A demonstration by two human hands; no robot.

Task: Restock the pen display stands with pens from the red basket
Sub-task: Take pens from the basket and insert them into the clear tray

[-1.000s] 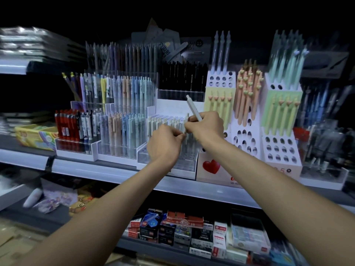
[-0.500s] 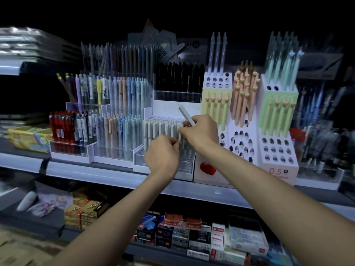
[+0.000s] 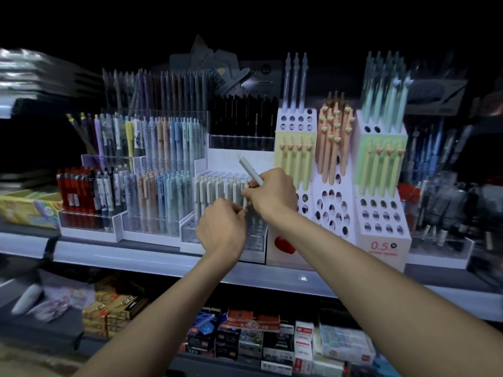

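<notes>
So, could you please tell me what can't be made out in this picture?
- Red basket: outside the head view.
- Left hand fingertips: behind its own back, so whether it pinches anything is unclear.
- Stand slots at right: covered by both hands; the right hand grips a pen.
- Stacks at far left: blurred.
- Goods at far right: dark, blurred.

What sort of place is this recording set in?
Probably a stationery shop: tiered stands full of pens on a shelf, a holed display block marked 0.5, boxed stock below. The right hand holds a white pen there.
</notes>
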